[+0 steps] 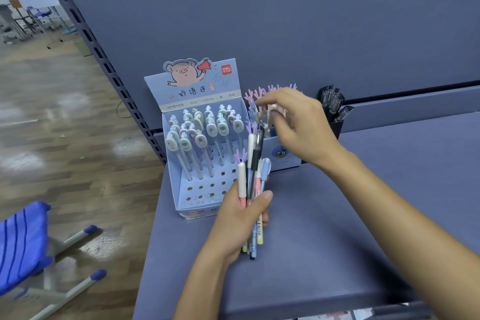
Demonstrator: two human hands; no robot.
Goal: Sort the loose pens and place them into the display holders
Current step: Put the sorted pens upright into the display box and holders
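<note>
The blue-grey back panel [285,21] rises directly behind the pig display box [197,86], and the desk [350,215] runs out to the right of the box and forward of it, most of that surface bare. The box stands at the desk's left edge, near the back corner, with the floor [65,112] and a blue chair [20,241] beyond it on the left. Just right of the box, against the panel, is the antler-pen holder [281,154], and further right a black pen holder [335,125]. The right grip [301,125] reaches over the antler tops [255,95] with fingers curled down. Something pale shows under them, but whether it is pinched I cannot tell. The left grip [239,218], in front of the box's right corner, is clenched round a fanned bundle of loose pens [253,176] standing roughly upright. The box's front rows of holes [207,187] are open, and oval-capped pens [197,132] fill the back rows. The bundle is splayed and held low on the barrels, so a slack squeeze could probably let a pen slide out, roll and go over the front edge. A knock from either wrist might push the box off its left edge. The right forearm crosses close above the bundle's tips and could snag them. The clear room lies right of the box.
</note>
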